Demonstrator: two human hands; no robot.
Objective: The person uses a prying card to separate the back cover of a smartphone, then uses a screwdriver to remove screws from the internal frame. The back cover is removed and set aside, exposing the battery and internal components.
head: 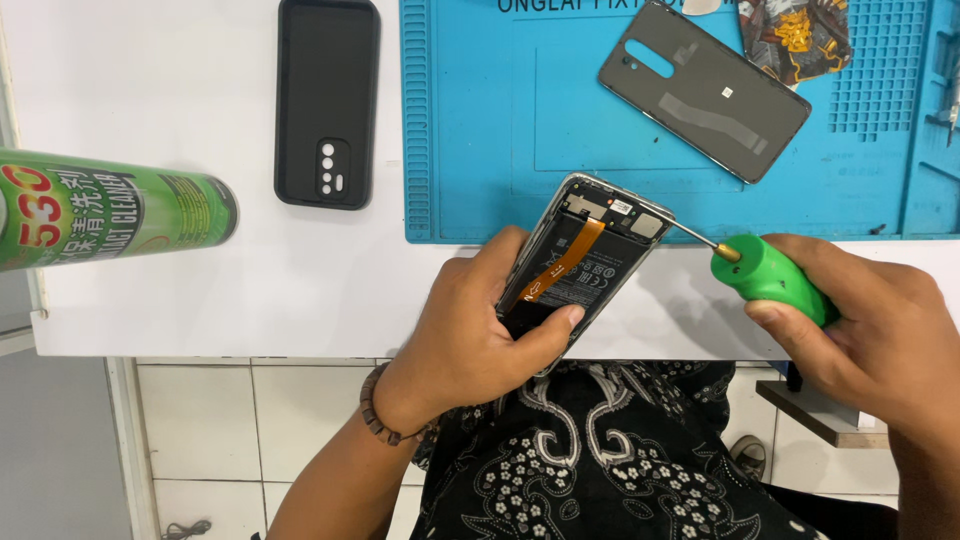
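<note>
Landmark: the blue mat (480,150), lying on the white table (200,290).
Phone: my opened phone (585,262) sits tilted at the mat's near edge, back off, insides and an orange ribbon cable (566,262) showing.
Left hand: my left hand (470,335) is wrapped around the phone's lower end, thumb pressed across its bottom.
Right hand: my right hand (870,320) is closed around the green screwdriver (765,272), right of the phone, just off the mat's near edge.
Tip: the shaft meets the phone's upper right corner.
Doing it well: I judge the tip should sit square in the screw, the phone held steady, with light pressure and clear of the cable.
On the mat: grey back cover (705,90), far right.
Left of the mat: black case (327,100); further left, green spray can (110,205).
</note>
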